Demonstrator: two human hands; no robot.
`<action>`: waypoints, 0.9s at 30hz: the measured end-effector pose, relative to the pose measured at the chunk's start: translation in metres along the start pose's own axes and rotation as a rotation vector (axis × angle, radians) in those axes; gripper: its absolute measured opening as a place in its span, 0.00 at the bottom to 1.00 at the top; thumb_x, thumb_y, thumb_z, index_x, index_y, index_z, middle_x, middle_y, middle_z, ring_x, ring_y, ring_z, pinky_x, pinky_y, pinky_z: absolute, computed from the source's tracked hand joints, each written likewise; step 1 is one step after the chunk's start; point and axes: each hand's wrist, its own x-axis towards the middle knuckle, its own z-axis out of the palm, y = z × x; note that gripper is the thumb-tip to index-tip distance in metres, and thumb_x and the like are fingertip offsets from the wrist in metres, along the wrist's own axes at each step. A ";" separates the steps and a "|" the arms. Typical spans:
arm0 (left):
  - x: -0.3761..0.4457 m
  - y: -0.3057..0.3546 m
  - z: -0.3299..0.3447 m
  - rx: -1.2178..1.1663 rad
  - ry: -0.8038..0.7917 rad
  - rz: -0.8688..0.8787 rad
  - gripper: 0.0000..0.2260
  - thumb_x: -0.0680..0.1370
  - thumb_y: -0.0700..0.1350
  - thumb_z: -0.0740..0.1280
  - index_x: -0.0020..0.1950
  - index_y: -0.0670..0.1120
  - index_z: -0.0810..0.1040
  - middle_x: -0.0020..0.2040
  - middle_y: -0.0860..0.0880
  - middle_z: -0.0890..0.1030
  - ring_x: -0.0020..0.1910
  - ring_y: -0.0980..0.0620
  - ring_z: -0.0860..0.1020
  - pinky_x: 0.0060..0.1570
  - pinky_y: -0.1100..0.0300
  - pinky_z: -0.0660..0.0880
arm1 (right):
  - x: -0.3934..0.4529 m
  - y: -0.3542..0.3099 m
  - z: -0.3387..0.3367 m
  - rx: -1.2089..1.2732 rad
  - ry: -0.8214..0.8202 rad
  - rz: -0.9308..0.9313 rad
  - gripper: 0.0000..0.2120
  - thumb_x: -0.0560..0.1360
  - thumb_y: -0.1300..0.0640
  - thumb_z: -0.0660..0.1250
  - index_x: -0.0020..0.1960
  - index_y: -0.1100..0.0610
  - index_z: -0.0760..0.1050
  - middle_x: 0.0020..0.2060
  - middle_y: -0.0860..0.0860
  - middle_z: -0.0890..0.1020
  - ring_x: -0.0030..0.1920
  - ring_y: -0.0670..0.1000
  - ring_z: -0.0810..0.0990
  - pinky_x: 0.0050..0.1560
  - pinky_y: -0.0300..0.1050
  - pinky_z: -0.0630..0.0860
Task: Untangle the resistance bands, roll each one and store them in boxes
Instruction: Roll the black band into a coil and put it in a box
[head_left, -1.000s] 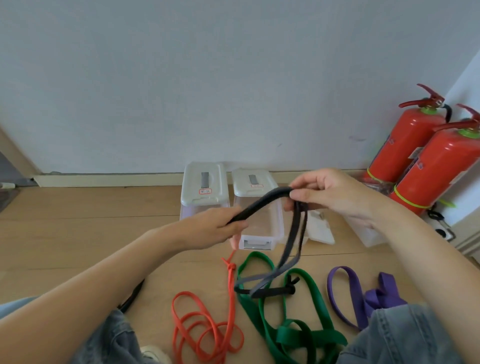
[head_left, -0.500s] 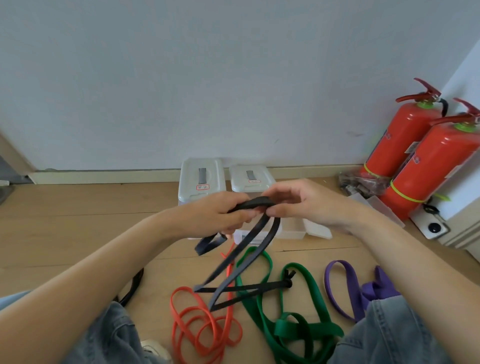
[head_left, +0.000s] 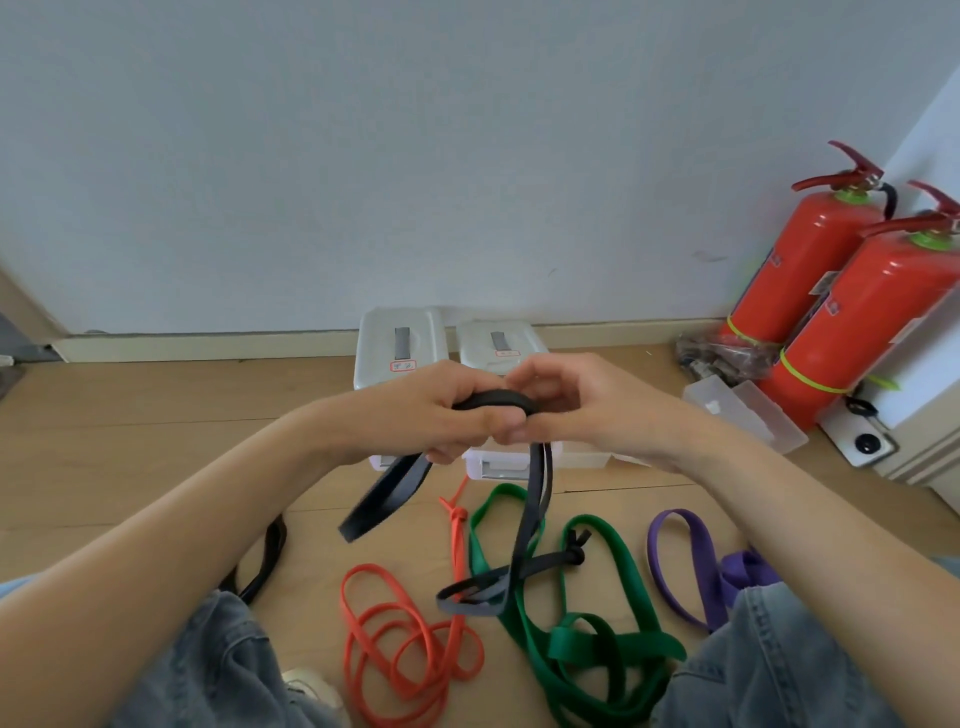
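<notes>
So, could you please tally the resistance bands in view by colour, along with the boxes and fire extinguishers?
Black bands: 2
Orange band: 1
Green band: 1
Purple band: 1
Lidded boxes: 2
Fire extinguishers: 2
Total: 9

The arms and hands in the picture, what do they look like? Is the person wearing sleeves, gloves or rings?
Both arms are bare all the way up as far as the picture shows: no sleeves in view. The left hand and the right hand wear no gloves, and no rings, watch or bracelets show. Lower down, the legs are in faded blue-grey jeans with stitched seams.
</notes>
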 end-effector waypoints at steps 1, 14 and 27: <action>0.000 -0.001 0.000 0.040 0.030 0.000 0.09 0.79 0.46 0.62 0.39 0.48 0.73 0.27 0.53 0.67 0.25 0.56 0.65 0.28 0.67 0.67 | 0.000 0.000 -0.004 -0.007 0.023 -0.001 0.09 0.72 0.62 0.70 0.51 0.59 0.76 0.44 0.54 0.85 0.46 0.49 0.84 0.51 0.40 0.78; 0.007 -0.011 0.008 0.139 -0.008 -0.050 0.11 0.81 0.44 0.57 0.40 0.51 0.72 0.29 0.56 0.72 0.30 0.57 0.71 0.40 0.61 0.74 | -0.003 0.002 -0.007 0.097 -0.042 0.038 0.10 0.72 0.65 0.68 0.51 0.56 0.72 0.34 0.50 0.82 0.34 0.47 0.78 0.40 0.36 0.77; -0.002 -0.018 -0.020 -0.313 0.357 -0.059 0.07 0.75 0.43 0.68 0.51 0.43 0.81 0.50 0.46 0.84 0.53 0.53 0.81 0.50 0.68 0.76 | -0.003 0.022 -0.037 0.062 0.605 0.153 0.06 0.79 0.62 0.60 0.46 0.53 0.72 0.32 0.50 0.75 0.30 0.47 0.66 0.33 0.41 0.64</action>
